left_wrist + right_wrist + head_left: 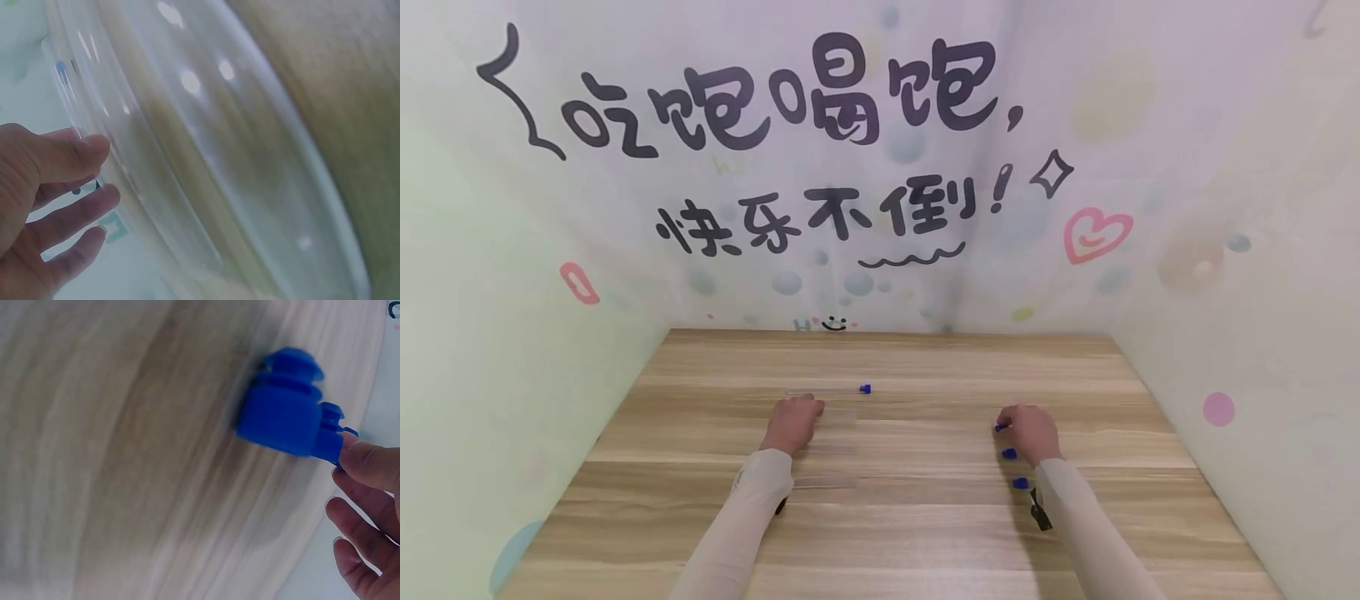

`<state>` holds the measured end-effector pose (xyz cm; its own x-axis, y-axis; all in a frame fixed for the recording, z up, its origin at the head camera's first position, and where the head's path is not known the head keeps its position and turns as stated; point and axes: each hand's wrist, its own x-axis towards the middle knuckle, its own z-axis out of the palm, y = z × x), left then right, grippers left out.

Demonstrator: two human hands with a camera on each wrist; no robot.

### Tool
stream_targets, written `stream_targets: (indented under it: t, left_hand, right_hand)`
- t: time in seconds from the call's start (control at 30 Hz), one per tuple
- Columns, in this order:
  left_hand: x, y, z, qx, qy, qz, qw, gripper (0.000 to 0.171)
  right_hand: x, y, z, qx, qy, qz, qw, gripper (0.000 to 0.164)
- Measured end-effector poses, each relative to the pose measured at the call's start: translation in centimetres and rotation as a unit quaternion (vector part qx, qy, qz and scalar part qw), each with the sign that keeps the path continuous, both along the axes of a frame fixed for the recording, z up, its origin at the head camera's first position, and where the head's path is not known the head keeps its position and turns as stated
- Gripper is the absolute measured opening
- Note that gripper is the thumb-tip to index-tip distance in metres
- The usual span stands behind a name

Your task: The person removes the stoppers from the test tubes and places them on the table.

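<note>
My left hand (pixel 793 421) is at the left of the tabletop, over a row of clear tubes. In the left wrist view, its thumb and fingers pinch a clear tube (pixel 841 417) at the far side of the row. Nearer in that view lie a wide clear tube (pixel 250 150) and another tube (pixel 147 162). Beyond the hand, a clear tube with a blue cap (pixel 866 389) on its right end lies flat. My right hand (pixel 1032 432) pinches a small blue cap (pixel 1001 427) between thumb and index finger. Two more blue caps, a middle one (pixel 1009 454) and a near one (pixel 1020 483), stand nearer me.
The wood-grain table (pixel 925 542) is bounded by a printed back wall (pixel 887 292) and pale side walls. Dark wrist gear (pixel 1040 510) hangs beneath the right sleeve, close to the nearest cap. Bare wood separates the tubes from the loose caps.
</note>
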<state>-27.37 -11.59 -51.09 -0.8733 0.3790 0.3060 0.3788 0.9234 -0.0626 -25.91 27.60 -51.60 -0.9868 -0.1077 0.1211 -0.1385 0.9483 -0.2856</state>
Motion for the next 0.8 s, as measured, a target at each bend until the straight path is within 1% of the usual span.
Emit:
stream_targets:
  t: [0.17,0.47,0.6,0.8]
  left_hand:
    - [-0.06,-0.16,-0.32,-0.012,0.003,-0.004,0.9999,0.024]
    - [-0.45,-0.23,-0.94,-0.019,-0.018,0.002,0.9997,0.022]
    - [-0.39,-0.15,-0.84,-0.023,-0.019,0.000,0.9995,0.019]
    - [-0.23,-0.07,-0.57,-0.012,-0.046,0.005,0.9989,0.017]
  right_hand:
    - [0.10,0.08,-0.15,0.000,-0.003,0.006,1.000,0.013]
    - [-0.03,0.16,-0.30,-0.002,-0.001,0.004,1.000,0.012]
    - [0.06,0.09,-0.17,0.003,0.002,0.010,1.000,0.012]
    - [0.08,-0.09,-0.16,0.012,0.002,0.013,1.000,0.014]
